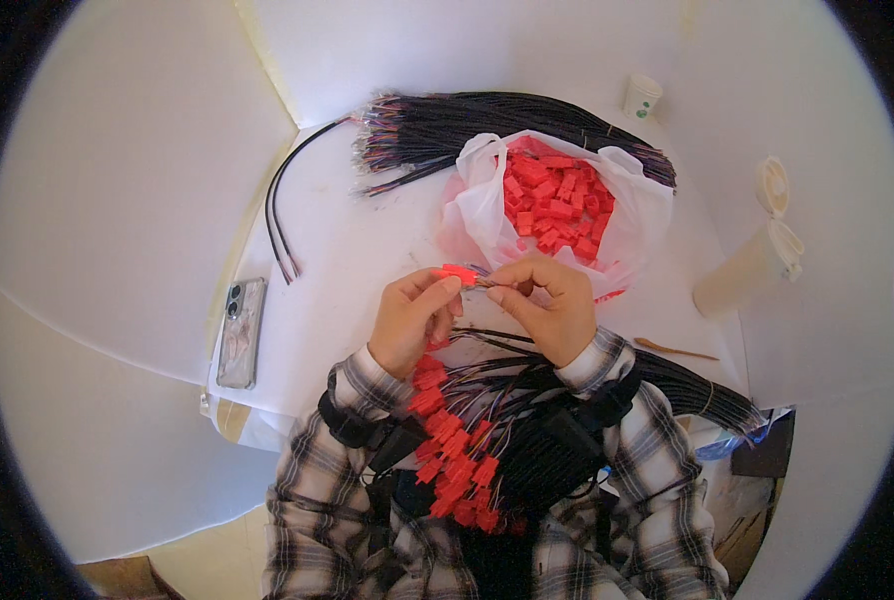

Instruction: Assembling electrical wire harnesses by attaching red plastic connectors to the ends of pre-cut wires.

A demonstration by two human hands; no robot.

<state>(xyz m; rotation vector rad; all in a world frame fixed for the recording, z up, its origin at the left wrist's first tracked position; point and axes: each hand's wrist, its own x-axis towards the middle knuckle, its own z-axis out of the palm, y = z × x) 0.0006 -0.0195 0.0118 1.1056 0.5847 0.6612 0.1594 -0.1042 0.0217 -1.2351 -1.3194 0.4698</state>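
Over the middle of the white table, my left hand [407, 315] pinches a red connector housing [458, 273] between thumb and fingertips. Close against it, my right hand [552, 305] grips thin coloured wires [483, 281] at the end of a cable. The wires meet the housing's right side; how deep they sit inside cannot be made out. Below my hands lies a bundle of black cables [552, 450] across my lap and the table edge, many ending in red connector housings [457, 455]. Just beyond my hands, a white plastic bag [482, 200] stands open, filled with loose red housings [557, 205].
A thick bundle of black cables [507, 125] lies at the back, with a loose cable [273, 200] to its left. A phone [241, 335] rests at the left edge. On the right are a paper cup [642, 95], a cream bottle [742, 275] and a thin brown stick [675, 349]. White walls surround the table.
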